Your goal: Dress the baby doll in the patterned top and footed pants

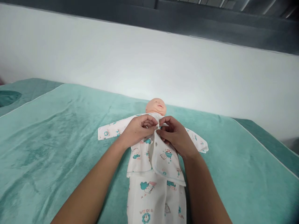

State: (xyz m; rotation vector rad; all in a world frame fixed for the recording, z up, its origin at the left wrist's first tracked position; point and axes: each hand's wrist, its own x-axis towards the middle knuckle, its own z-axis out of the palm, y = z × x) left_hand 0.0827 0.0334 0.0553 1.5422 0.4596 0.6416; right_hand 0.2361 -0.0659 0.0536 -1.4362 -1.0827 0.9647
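A baby doll point(156, 105) lies on its back, its head pointing away from me. It wears a white printed baby shirt point(167, 158) with long sleeves spread to both sides, and matching white printed trousers point(149, 199). My left hand point(142, 129) pinches the shirt's left front edge near the upper chest. Right beside it, my right hand point(171, 132) pinches the other front edge, so the fingertips of both nearly meet. Below my hands the shirt front hangs apart, with the right flap lying over the left. Whatever fastener sits between my fingertips is hidden.
A teal plush blanket point(65, 149) with wrinkles covers the bed under the doll. Behind it rises a white wall point(140, 62) with a dark band point(163, 18) above. Darker teal bedding point(268, 140) shows at the sides.
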